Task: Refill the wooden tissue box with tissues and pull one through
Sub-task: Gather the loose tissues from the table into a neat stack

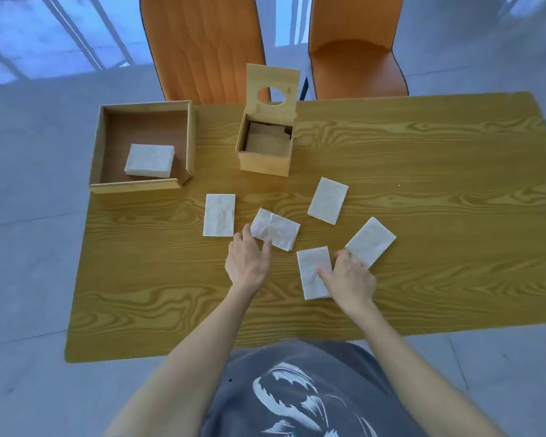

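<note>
The wooden tissue box (263, 162) stands at the table's far middle, its lid (273, 93) with a round hole tipped up and open. Some folded sheets lie inside it. Several folded white tissues lie loose in front of it. My left hand (248, 260) pinches the near corner of a crumpled tissue (278, 230). My right hand (349, 279) rests fingers-down on a flat tissue (312, 269) and touches the edge of another tissue (371, 241). Two more lie apart: one tissue (219, 215) on the left, one tissue (327, 200) further back.
A shallow wooden tray (142, 187) at the far left holds a thick stack of tissues (149, 160). Two orange chairs (202, 48) stand behind the wooden table (423, 184). The table's near edge is close to my body.
</note>
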`<state>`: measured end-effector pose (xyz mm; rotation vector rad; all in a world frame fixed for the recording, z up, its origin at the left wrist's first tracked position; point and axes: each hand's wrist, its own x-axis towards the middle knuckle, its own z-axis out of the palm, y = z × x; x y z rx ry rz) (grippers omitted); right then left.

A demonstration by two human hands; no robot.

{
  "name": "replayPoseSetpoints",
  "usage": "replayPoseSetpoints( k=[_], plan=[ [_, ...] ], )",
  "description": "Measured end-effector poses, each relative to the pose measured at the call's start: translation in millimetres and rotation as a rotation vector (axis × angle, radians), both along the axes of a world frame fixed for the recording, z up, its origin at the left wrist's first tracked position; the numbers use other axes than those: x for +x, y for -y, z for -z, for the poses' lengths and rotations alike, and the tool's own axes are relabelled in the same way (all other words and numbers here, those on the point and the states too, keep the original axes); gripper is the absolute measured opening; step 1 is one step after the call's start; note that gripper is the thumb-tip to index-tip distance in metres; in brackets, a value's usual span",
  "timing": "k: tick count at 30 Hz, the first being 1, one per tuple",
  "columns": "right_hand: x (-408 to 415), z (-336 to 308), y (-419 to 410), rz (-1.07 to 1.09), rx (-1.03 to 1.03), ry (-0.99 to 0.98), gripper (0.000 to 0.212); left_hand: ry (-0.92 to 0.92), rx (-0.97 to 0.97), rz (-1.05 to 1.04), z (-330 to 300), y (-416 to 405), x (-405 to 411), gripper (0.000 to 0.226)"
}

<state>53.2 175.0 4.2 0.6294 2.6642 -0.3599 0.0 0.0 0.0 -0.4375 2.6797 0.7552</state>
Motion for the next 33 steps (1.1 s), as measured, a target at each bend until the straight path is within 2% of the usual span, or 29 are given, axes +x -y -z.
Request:
replayPoseSetpoints(
  k=[5, 9, 12, 15, 18, 24, 28, 33],
  plan=[
    [1, 1, 8, 0.047, -0.017, -0.01, 0.045, 0.116, 0.079, -0.129, 4, -3, -12, 0.067],
    [1, 1, 9, 0.054, -0.067, -0.054, 0.033, 0.111, 0.128, -0.201, 10, -4, -17, 0.052],
    [0, 1, 6, 0.093, -0.218, -0.096, 0.022, 0.102, 0.097, -0.201, 11, -4, -19, 0.048],
    [-8, -3, -3, 0.147, -0.453, -0.156, 0.024, 0.109, 0.089, -0.19, 14, -2, -19, 0.046],
    [-27, -12, -10, 0.071, -0.621, -0.183, 0.019, 0.092, 0.1, -0.16, 16, 2, -17, 0.045],
    [-75, -10, 3, -0.043, -0.784, -0.065, 0.017, 0.05, 0.14, -0.132, 19, 10, -13, 0.036],
    [-88, 12, 19, -0.093, -0.743, 0.056, 0.019, 0.051, 0.142, -0.118, 19, 13, -14, 0.034],
    [-84, 23, 41, -0.115, -0.397, -0.096, 0.029, 0.03, 0.166, -0.114, 20, 16, -13, 0.033]
  ],
)
